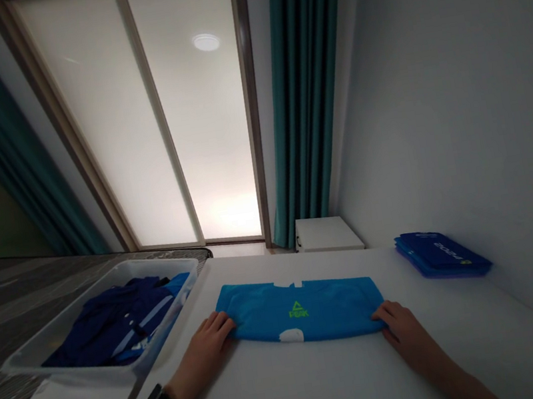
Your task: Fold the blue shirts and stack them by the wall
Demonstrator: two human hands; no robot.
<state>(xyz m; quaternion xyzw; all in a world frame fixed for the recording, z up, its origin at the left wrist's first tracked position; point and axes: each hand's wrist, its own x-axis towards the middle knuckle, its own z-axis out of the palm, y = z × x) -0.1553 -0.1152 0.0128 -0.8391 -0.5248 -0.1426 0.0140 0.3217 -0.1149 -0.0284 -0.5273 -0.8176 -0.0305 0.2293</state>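
A bright blue shirt (263,308) with a green PEAK logo lies folded into a wide, flat strip on the white table in front of me. White patches show at the middle of its far and near edges. My left hand (215,332), below a wrist with a black watch, has its fingers closed on the strip's left end. At the opposite end, my right hand (402,326) pinches the near right corner between thumb and fingers. The cloth lies nearly straight between both hands.
Left of the table stands a translucent plastic bin (23,359) holding crumpled dark blue clothes (113,318). A stack of folded blue clothes (442,254) sits at the table's right, near the wall. Beyond the table's far edge is a white cabinet (327,233).
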